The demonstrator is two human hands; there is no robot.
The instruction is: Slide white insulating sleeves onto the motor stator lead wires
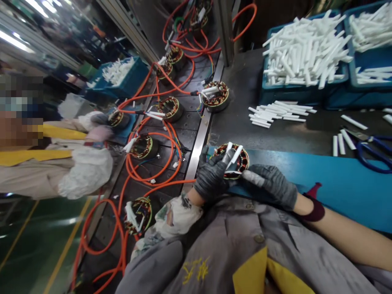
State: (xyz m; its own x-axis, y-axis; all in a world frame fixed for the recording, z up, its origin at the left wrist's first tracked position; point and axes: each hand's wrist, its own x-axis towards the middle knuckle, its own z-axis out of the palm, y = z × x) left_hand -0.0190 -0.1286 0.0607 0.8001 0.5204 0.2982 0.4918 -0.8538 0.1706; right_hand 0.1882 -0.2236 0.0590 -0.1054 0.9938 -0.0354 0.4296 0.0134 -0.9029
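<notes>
A motor stator point(244, 160), a ring with copper windings, lies close in front of my body on a blue mat. My left hand point(212, 173), in a grey glove, wraps round its left side, with the thumb beside white sleeve tubes point(236, 154) standing out of the ring. At the ring's near right edge, my gloved right hand point(272, 183) has its fingers closed at the end of a thin white sleeve point(234, 172) lying across the front of the stator. The undersides of both hands are hidden.
Blue bins point(306, 90) of white sleeves stand at the back right, with a loose sleeve pile point(275, 113) before them. Blue-handled scissors point(375, 153) lie right. Orange cables point(159, 179) and several stators point(168, 108) cover the conveyor point(191, 132). A co-worker's sleeve point(87, 171) is at left.
</notes>
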